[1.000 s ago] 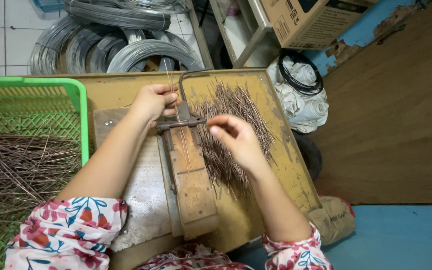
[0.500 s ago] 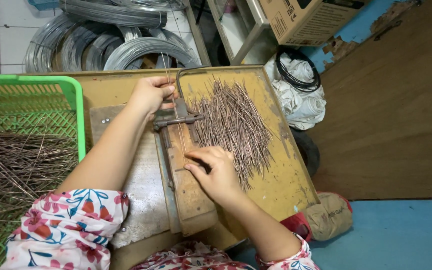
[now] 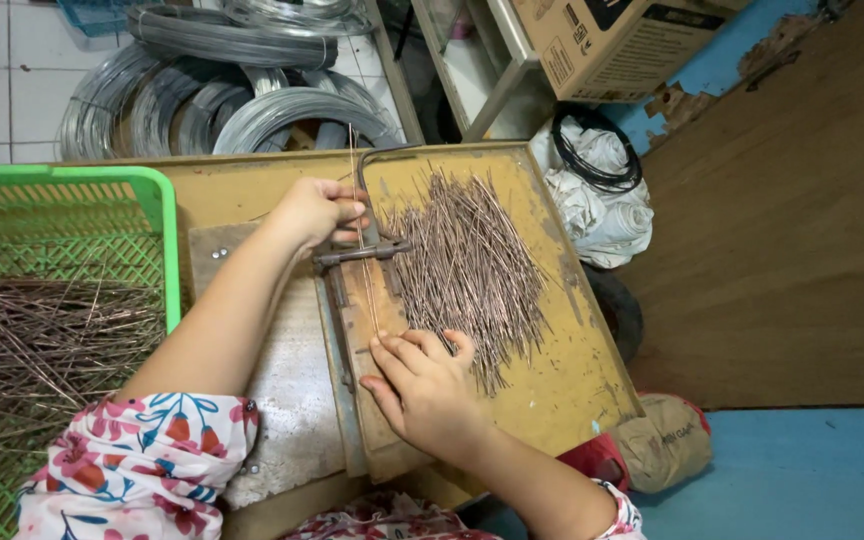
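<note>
While you feed the thin wire, take these lines:

landmark: metal cutter [image 3: 362, 250], bolted across the wooden jig board [image 3: 372, 340]; every place below is told from it.
left hand [image 3: 317, 210]: sits just left of the cutter, fingers curled against its lever end; how firm the grip is I cannot tell.
right hand [image 3: 422, 385]: lies below the cutter, flat on the jig board, fingertips [image 3: 387, 345] pressed together on the wire's near end.
wire strand [image 3: 360, 230]: runs straight through the cutter, from above it down to your right fingertips.
cut pile [image 3: 472, 260]: copper-coloured pieces heaped just right of the cutter on the yellow tabletop [image 3: 572, 370].
green basket [image 3: 62, 260]: well left of the cutter, holds more cut pieces.
wire coils [image 3: 222, 90]: above the cutter, beyond the table edge.
do it well: keep the strand straight along the board, hold its end steady so lengths likely match, and keep your right fingertips clear of the blade.
risk: a bowed strand probably gives an uneven piece.
</note>
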